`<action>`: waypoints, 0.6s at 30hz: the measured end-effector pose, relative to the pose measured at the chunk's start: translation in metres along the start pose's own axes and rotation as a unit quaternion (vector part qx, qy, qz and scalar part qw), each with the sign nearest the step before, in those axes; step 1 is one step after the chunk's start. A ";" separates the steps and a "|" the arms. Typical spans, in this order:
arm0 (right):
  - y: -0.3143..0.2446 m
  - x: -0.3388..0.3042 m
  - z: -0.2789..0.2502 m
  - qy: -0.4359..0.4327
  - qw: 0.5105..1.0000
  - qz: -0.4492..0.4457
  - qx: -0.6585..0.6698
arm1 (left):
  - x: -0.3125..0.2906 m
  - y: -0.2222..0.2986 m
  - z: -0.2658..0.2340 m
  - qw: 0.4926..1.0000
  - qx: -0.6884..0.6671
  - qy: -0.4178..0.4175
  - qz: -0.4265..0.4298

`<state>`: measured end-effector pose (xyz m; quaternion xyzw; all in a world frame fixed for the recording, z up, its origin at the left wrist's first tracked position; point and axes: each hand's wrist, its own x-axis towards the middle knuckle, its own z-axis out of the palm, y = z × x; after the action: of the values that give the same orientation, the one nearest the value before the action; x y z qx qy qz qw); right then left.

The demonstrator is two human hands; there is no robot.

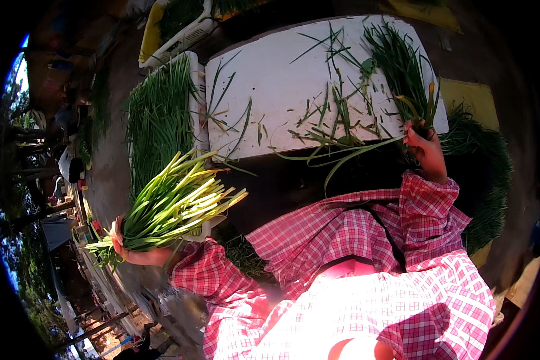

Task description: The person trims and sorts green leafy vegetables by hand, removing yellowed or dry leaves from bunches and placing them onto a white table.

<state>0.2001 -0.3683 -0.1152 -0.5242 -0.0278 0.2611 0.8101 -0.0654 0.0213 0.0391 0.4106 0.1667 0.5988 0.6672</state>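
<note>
At the left, my left hand (118,239) is closed round a thick bunch of garlic chives (180,207). Its pale cut ends fan out toward the white table, and its green tips hang past my fingers. Over the table's right front corner, my right hand (425,149) is pinched on a few chive leaves (414,109), some of them yellowed. Long green leaves also trail leftward from near that hand. Just beyond it, a pile of green chives (396,57) lies on the white table (252,72). Loose leaves and short trimmings (342,114) are scattered across the tabletop.
A white crate (199,102) filled with chives stands against the table's left side. Another white crate (183,39) with a yellow lining is behind it. More chives (483,174) are heaped at the right beside yellow sheeting (477,102). My checked pink clothing covers the near side.
</note>
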 end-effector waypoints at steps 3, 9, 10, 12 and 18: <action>0.000 -0.003 0.014 -0.075 0.988 0.021 -0.132 | 0.026 -0.004 -0.033 0.963 -0.141 -0.212 -0.091; -0.020 -0.022 0.093 -0.212 0.953 0.044 -0.212 | -0.002 -0.046 0.012 0.987 -0.066 -0.137 -0.061; -0.015 -0.026 0.103 -0.195 0.976 0.071 -0.071 | -0.010 -0.050 0.023 0.995 0.031 -0.088 -0.025; -0.011 -0.022 0.120 -0.154 0.984 0.086 -0.029 | -0.018 -0.059 0.043 0.995 -0.001 -0.099 -0.029; 0.000 0.002 0.135 -0.252 0.966 0.049 -0.027 | -0.036 -0.072 0.057 0.982 -0.105 -0.146 -0.056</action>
<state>0.1591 -0.2546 -0.0548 -0.4637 -0.2121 0.4236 0.7487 0.0146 -0.0284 0.0101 0.4116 0.0264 0.5077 0.7564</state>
